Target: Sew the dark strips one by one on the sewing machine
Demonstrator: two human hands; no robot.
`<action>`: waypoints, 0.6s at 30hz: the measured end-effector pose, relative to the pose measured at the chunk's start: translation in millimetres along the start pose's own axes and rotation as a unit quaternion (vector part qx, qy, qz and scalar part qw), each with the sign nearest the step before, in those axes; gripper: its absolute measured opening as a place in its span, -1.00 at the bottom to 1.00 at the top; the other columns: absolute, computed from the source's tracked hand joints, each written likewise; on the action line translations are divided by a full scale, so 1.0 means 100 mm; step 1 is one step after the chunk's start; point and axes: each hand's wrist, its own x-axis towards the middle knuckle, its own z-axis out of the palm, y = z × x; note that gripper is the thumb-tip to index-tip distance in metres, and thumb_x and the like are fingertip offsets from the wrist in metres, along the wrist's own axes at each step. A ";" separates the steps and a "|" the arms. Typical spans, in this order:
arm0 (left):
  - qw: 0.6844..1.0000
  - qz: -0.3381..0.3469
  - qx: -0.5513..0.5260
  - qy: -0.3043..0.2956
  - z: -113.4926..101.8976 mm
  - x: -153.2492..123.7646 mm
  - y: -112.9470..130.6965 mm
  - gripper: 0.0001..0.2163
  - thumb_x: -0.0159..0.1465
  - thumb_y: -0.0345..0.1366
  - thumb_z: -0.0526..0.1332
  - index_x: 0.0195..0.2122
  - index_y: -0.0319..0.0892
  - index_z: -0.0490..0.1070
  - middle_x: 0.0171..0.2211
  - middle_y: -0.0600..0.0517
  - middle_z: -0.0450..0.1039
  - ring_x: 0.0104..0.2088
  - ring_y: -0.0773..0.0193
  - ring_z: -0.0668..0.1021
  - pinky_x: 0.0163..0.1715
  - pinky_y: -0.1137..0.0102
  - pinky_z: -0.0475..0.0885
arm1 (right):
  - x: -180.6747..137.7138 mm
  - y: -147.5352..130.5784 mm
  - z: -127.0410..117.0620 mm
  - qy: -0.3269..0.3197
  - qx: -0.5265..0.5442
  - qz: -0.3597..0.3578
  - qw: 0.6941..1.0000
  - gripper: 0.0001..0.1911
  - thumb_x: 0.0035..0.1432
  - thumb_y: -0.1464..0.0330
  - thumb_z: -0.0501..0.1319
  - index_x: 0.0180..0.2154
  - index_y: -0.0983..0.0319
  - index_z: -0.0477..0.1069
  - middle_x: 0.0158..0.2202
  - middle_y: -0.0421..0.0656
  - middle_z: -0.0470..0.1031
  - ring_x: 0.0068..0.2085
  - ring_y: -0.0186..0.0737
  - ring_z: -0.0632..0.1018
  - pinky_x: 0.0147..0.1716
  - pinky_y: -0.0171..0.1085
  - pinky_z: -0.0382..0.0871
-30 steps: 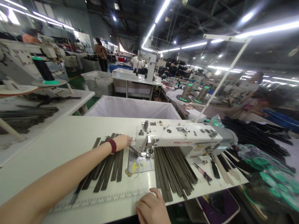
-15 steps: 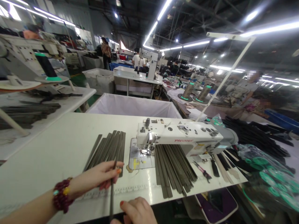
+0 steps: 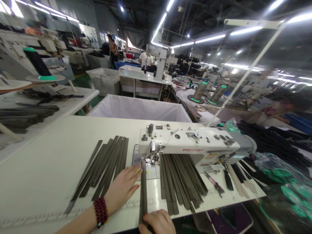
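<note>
Two hands on one flat grey strip (image 3: 143, 191) running near-to-far to the sewing machine (image 3: 187, 146) foot, left hand (image 3: 123, 188) fingers spread flat beside it, right hand (image 3: 157, 222) pinching its near end at the table (image 3: 48, 162) edge — matte strip piles either side, bare white tabletop far left.

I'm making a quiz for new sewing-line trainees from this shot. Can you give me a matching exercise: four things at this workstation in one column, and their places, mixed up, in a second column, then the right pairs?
Things:
1. single grey strip
2. fanned pile of strips
3. beaded bracelet
4. small hand tools

Places:
A. on the left wrist
B. on the table left of the sewing machine
C. on the table under the machine's right end
D. between the left hand and right hand, pointing at the needle

Pairs: 1-D, 2-B, 3-A, 4-C
</note>
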 end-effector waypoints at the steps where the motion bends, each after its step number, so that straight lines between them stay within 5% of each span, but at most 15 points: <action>1: 0.999 0.018 0.029 -0.008 0.05 0.01 -0.02 -0.58 0.34 -0.33 0.14 0.23 -0.12 0.27 0.29 -0.09 0.23 0.23 0.04 0.34 0.21 0.06 0.28 | -0.02 0.01 0.05 0.016 0.001 0.011 1.000 -0.87 0.33 0.37 0.13 -0.27 0.12 0.43 -0.40 -0.28 0.54 -0.44 -0.35 0.53 -0.30 -0.29 0.41; 7: 0.996 0.034 0.075 -0.032 0.25 0.09 -0.12 -0.55 0.36 -0.31 0.11 0.27 -0.19 0.22 0.31 -0.10 0.19 0.27 0.07 0.30 0.23 0.03 0.25 | -0.09 0.02 0.20 0.038 -0.026 0.015 0.999 -0.87 0.28 0.40 0.16 -0.31 0.09 0.42 -0.36 -0.29 0.56 -0.31 -0.33 0.56 0.02 -0.19 0.34; 18: 0.997 0.030 0.064 -0.032 0.20 0.13 -0.11 -0.56 0.39 -0.26 0.07 0.28 -0.17 0.21 0.31 -0.10 0.19 0.28 0.07 0.29 0.28 -0.05 0.09 | 0.26 0.09 -0.21 -0.064 0.025 -0.028 0.997 -0.84 0.23 0.50 0.05 -0.25 0.24 0.39 -0.35 -0.18 0.55 -0.28 -0.38 0.59 0.23 -0.27 0.17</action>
